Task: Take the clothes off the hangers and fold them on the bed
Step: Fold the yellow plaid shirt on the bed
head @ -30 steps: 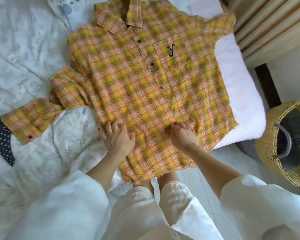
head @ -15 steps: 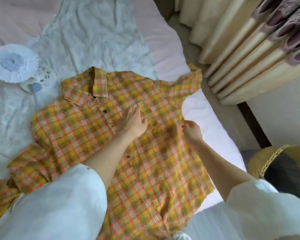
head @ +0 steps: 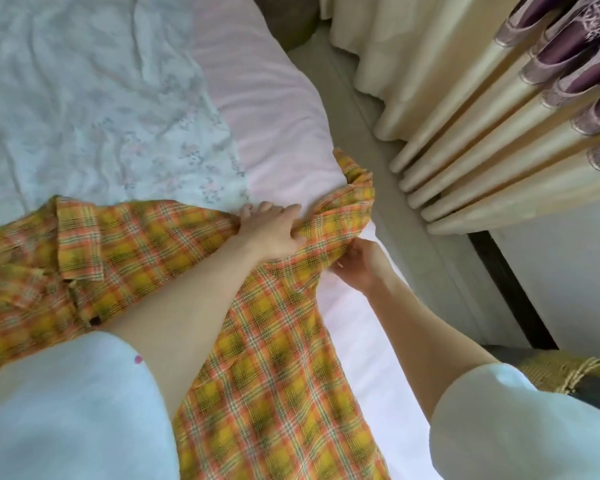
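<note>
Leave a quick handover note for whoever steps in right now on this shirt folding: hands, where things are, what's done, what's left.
Left hand: pressed on the plaid shirt at its shoulder, fingers fairly straight.
Right hand: grips the bunched fabric where the sleeve joins the body.
Shirt: off its hanger, front up on the bed, collar to the left, that sleeve trailing toward the bed's edge.
Done: shirt laid out.
Left: probably fold this sleeve in, then the other side, then fold the body. No folded clothes in view.

light: bright, soft daylight | shadows: faint | focus: slightly soft | edges: wide-angle distortion
</note>
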Demonstrator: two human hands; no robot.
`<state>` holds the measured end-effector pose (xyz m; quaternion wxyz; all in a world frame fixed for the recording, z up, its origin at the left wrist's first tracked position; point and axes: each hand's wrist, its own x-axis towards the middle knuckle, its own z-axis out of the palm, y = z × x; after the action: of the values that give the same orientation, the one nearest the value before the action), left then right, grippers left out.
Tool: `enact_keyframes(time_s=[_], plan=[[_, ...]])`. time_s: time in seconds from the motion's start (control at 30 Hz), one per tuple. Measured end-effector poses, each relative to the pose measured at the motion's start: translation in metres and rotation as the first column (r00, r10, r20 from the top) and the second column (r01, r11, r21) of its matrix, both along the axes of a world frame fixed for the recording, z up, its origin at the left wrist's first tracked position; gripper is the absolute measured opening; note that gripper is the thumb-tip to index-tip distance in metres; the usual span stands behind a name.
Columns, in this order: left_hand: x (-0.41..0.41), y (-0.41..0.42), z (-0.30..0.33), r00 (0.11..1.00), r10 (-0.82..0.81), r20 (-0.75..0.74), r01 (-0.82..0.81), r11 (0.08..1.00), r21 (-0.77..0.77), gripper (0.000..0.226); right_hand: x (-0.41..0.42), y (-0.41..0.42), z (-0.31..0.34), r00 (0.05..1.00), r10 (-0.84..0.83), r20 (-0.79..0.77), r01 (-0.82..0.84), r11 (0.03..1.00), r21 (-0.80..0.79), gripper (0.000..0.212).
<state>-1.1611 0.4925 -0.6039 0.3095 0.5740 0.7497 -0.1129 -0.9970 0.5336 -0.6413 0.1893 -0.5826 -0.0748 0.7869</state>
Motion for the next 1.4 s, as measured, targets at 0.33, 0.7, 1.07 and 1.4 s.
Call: enact_keyframes(time_s=[0.33, 0.7, 1.07, 1.4], plan=[[-0.010, 0.029, 0.037, 0.638, 0.324, 0.698, -0.400, 0.915, -0.058, 0.014, 0.022, 0.037, 0.010, 0.850, -0.455, -0.265, 0.478, 0.878, 0.024, 0.024], [-0.014, 0.041, 0.037, 0.227, 0.576, 0.785, -0.566, 0.734, -0.375, 0.020, 0.003, 0.031, 0.015, 0.988, -0.016, -0.151, 0.017, 1.000, 0.007, 0.036], [0.005, 0.041, 0.016, 0.403, 0.628, 0.666, -0.515, 0.757, -0.402, 0.015, 0.065, 0.025, -0.003, 0.896, -0.431, 0.102, 0.441, 0.891, -0.108, 0.028], [0.043, 0.095, 0.043, 0.388, 0.553, 0.737, -0.516, 0.793, -0.323, 0.027, 0.062, 0.096, 0.052, 0.975, -0.222, 0.010, 0.198, 0.888, 0.414, 0.025]])
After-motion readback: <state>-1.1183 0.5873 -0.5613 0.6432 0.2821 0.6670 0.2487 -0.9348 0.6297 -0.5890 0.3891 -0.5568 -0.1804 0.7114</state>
